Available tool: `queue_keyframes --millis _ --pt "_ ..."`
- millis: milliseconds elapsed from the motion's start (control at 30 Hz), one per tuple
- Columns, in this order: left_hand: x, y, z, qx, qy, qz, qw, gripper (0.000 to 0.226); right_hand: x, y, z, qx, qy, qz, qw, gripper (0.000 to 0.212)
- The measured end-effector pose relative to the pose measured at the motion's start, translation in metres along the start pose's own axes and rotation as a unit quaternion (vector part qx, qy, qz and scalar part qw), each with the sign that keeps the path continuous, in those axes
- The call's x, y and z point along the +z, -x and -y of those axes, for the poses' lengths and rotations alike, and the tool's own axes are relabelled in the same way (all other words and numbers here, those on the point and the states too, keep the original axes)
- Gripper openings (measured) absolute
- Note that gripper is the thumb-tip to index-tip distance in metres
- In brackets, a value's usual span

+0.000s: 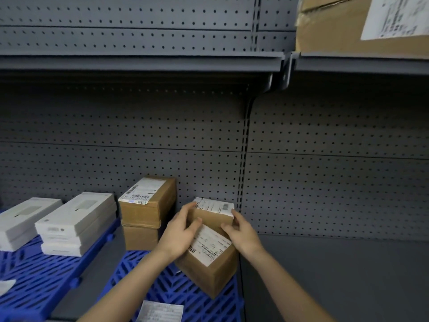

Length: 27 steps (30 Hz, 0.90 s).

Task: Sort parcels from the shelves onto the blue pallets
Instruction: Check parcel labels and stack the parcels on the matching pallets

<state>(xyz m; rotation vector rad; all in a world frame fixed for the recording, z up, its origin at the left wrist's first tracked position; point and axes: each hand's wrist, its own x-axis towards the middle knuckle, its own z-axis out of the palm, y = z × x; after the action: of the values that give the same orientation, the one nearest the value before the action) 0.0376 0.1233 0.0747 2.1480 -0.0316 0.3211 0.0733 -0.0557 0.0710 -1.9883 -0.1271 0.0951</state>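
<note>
A small brown cardboard parcel [214, 217] with a white label on top is held between both hands above the middle blue pallet [144, 273]. My left hand [180, 231] grips its left side, my right hand [241, 231] grips its right side. Just below and in front of it lies a second brown parcel [213, 270] with a white label, turned at an angle on the pallet. To the left, two brown parcels [148, 212] are stacked on the same pallet against the pegboard.
Stacks of white flat boxes [76, 224] sit on the left blue pallet [34, 282]. A loose paper label [160, 311] lies on the pallet near me. A large brown box [336, 26] stands on the upper right shelf. Grey shelf board [336, 275] extends to the right.
</note>
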Motion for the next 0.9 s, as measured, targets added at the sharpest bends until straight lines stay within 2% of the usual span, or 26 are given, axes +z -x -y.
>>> queue_keyframes --millis 333,633,900 --pt "-0.016 0.022 -0.029 0.144 0.016 -0.1 0.984 0.046 -0.01 0.036 0.016 -0.138 -0.071 -0.091 0.984 0.057" --pt "-0.01 0.078 -0.015 0.153 -0.002 -0.106 0.983 0.074 0.012 0.097 0.01 -0.174 -0.061 -0.106 0.977 0.061" --pt "-0.008 0.103 -0.009 0.139 0.016 -0.086 0.986 0.081 0.031 0.132 -0.005 -0.23 -0.053 -0.143 0.961 0.059"
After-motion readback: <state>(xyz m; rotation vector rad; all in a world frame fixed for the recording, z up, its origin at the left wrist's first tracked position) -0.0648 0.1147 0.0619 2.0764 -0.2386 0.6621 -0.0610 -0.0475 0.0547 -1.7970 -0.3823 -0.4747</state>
